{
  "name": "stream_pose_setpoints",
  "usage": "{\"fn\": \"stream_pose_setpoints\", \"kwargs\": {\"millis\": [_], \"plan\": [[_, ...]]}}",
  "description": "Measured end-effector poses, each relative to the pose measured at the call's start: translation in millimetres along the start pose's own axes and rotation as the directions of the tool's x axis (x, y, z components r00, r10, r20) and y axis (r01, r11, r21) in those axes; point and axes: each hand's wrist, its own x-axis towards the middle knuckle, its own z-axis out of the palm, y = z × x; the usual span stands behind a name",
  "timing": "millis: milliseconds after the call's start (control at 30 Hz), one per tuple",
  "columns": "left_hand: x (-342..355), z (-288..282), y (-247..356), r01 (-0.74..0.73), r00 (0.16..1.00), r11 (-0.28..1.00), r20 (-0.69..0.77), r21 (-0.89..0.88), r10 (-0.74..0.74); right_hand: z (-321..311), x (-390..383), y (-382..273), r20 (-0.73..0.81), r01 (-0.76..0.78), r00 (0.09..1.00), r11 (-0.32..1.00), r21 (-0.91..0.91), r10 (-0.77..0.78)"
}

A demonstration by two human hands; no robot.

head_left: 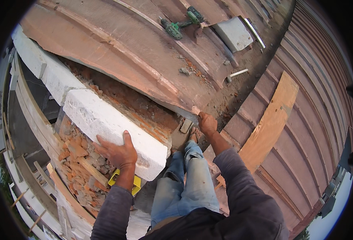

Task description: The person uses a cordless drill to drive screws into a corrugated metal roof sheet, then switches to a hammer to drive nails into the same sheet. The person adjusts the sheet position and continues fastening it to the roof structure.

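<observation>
At the lower middle of the frame, the left hand (118, 152) lay spread over the near edge of a white block (112, 130), fingers apart and thumb hooked over the top face. The block sat tilted across the crumbling brick (80, 160); it looked stiff, chalky and fairly light for its bulk, though likely to chip at the corners, so a grip under both long edges seemed safest. A yellow tool (122, 182) showed just below the wrist. At centre, the right hand (207, 123) was closed on the lip of the bent metal sheet (144, 60), which looked thin, springy and sharp-edged. Rubble littered the roof. A plank (270, 120) lay at right, and a green drill (176, 25) and another block (233, 34) rested at the top.
</observation>
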Motion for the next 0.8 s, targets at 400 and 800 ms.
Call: {"fn": "stream_pose_setpoints", "kwargs": {"millis": [400, 800], "plan": [[-2, -2, 5, 0.048, 0.998, 0.997, 0.032, 0.053, -0.050, -6, -1, 17, 0.097, 0.027, 0.995, 1.000, 0.006, -0.027], [1, 1, 3, 0.062, 0.998, 0.997, 0.000, 0.047, -0.062, 28, -37, 35, 0.392, 0.110, 0.907, 0.986, 0.127, -0.152]]}}
